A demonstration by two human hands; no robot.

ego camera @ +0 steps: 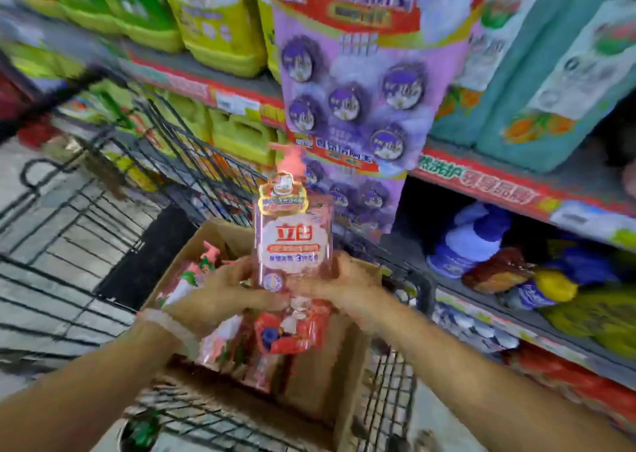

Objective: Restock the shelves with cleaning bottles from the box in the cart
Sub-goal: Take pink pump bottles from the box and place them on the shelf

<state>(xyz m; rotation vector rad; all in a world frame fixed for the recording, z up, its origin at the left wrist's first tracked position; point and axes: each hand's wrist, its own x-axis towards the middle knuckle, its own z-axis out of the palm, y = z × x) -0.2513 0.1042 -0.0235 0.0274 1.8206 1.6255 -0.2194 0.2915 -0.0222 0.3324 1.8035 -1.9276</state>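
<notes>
Gripping pink pump bottle (293, 241) (upright) between fingers (237, 269) of both hands.

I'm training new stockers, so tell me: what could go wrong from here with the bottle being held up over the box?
1. Both the left hand and right hand grip only the base of the tall pink pump bottle, so it could tip or slip back into the cardboard box.
2. The purple hanging display hangs close behind; the pump top may snag it on the way to the shelf.
</notes>
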